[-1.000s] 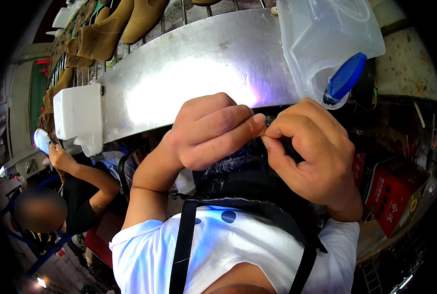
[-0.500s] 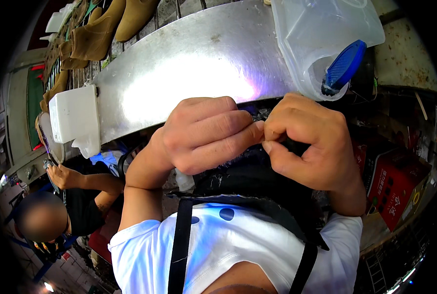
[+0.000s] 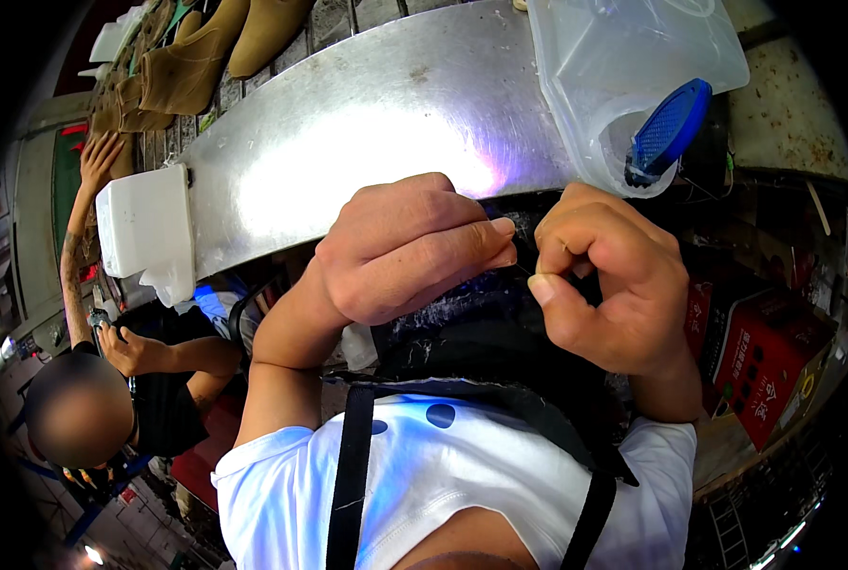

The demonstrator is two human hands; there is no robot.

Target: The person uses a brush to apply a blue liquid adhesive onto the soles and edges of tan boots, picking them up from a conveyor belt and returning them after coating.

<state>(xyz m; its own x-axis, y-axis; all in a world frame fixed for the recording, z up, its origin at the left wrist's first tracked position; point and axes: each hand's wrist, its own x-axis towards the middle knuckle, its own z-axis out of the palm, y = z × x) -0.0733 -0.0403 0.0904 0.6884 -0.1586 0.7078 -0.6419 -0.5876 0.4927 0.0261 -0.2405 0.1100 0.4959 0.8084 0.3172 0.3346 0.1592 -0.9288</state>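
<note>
Both hands are raised in front of my dark apron (image 3: pixel 462 347), near the front edge of a shiny metal work surface (image 3: pixel 376 104). The fingers of my left hand (image 3: pixel 405 252) are pressed together in a pinch. My right hand (image 3: pixel 619 275) also pinches, thumb tip against a curled forefinger. A small gap lies between the two sets of fingertips. What either hand holds is hidden or too small to make out.
A translucent plastic jug (image 3: pixel 623 66), cut open, holds a blue brush (image 3: pixel 671 133) at the right. Left stand a white plastic container (image 3: pixel 143 218) and tan boots (image 3: pixel 191 62) on a rack. A co-worker (image 3: pixel 162 408) sits at the left. A red carton (image 3: pixel 761 356) lies low right.
My hands have moved from touching at the fingertips to slightly apart, the right one shifting right. The co-worker's other arm now reaches up toward the boots.
</note>
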